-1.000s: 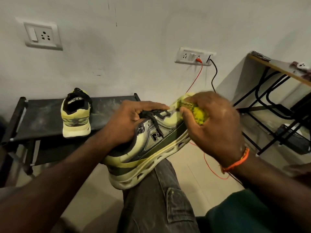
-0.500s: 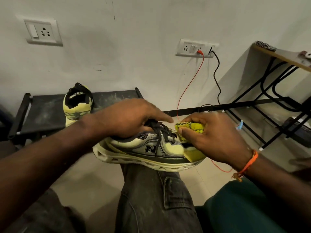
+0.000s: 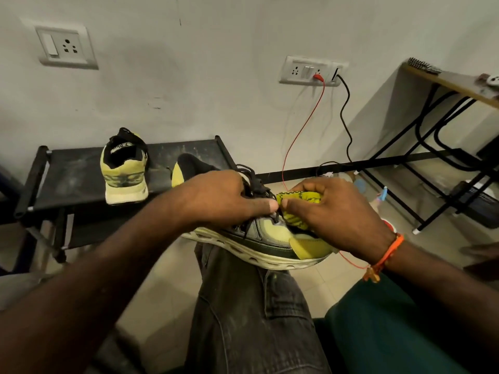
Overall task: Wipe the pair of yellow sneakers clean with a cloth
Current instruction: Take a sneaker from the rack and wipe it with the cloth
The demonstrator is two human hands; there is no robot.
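Yellow sneaker (image 3: 259,238) lying across the knee (image 3: 243,292), sole toward the viewer. Left hand (image 3: 221,198) fingers curl over its laces; right hand (image 3: 332,214) fingers pinch the yellow cloth (image 3: 299,201) against the toe. Second sneaker (image 3: 124,168) stands beyond the left fingers on a black rack (image 3: 67,174).

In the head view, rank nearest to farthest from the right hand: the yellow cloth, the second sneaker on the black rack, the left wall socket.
1. Yellow patterned cloth: gripped in the right hand.
2. Second yellow sneaker: on the black rack, to the left.
3. White wall socket: high on the wall, far left.
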